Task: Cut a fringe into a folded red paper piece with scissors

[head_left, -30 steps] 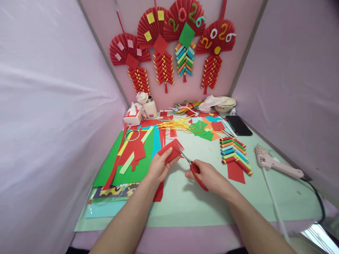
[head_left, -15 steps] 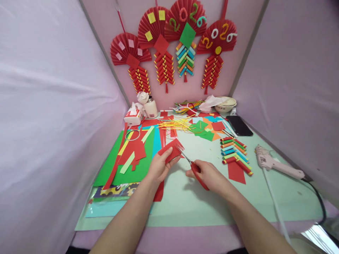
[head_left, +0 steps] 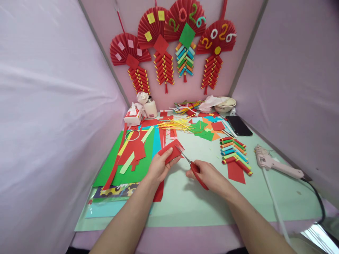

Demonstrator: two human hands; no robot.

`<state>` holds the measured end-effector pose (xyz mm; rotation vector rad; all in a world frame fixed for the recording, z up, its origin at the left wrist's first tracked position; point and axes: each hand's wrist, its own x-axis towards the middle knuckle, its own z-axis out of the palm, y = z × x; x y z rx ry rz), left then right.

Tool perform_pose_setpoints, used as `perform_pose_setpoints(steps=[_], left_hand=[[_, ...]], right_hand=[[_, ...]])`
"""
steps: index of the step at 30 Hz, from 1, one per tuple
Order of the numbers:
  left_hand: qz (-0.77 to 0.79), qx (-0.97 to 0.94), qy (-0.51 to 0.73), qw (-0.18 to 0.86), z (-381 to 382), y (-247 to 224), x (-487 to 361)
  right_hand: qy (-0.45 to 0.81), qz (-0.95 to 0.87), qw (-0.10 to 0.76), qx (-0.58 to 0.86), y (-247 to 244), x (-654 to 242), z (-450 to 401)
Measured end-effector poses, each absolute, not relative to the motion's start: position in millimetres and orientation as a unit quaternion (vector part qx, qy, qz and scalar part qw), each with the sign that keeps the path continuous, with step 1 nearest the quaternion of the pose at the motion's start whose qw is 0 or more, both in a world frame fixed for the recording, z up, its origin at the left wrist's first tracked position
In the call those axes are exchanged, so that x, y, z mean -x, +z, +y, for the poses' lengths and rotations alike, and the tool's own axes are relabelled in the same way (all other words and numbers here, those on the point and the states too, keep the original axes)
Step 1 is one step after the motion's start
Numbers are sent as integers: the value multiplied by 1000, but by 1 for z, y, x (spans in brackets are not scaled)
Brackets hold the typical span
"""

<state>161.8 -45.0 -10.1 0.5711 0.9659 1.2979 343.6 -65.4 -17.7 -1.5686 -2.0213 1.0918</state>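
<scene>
Between the thumb and fingers of my left hand (head_left: 160,165) is a piece of red paper (head_left: 173,150), its right edge cut into narrow strips. My right hand (head_left: 206,173) grips red-handled scissors (head_left: 197,173), with the blades at the fringed edge of the paper. A strip of red paper lies on the table below my left wrist. To the right of my right hand, a row of rolled paper tubes (head_left: 234,151) in several colours is set in a V pattern on a red strip (head_left: 236,172).
Green sheets and red scraps (head_left: 132,151) lie at left. Yellow strips (head_left: 174,124) and green squares (head_left: 202,130) are further back. A phone (head_left: 239,125) and a glue gun (head_left: 275,164) with its cord lie at right. Red fan decorations (head_left: 185,21) hang on the back wall.
Almost nothing differs. Both hands, the red paper and the scissors hold nearly the same position; the view has shifted very slightly.
</scene>
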Motion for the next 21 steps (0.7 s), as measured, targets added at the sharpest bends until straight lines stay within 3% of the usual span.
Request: perform_pose_setpoints(steps=[21], left_hand=[[434,-277,536,669,-47,-10,-162]], right_hand=[[365,-718,186,563,-25,-343,-61]])
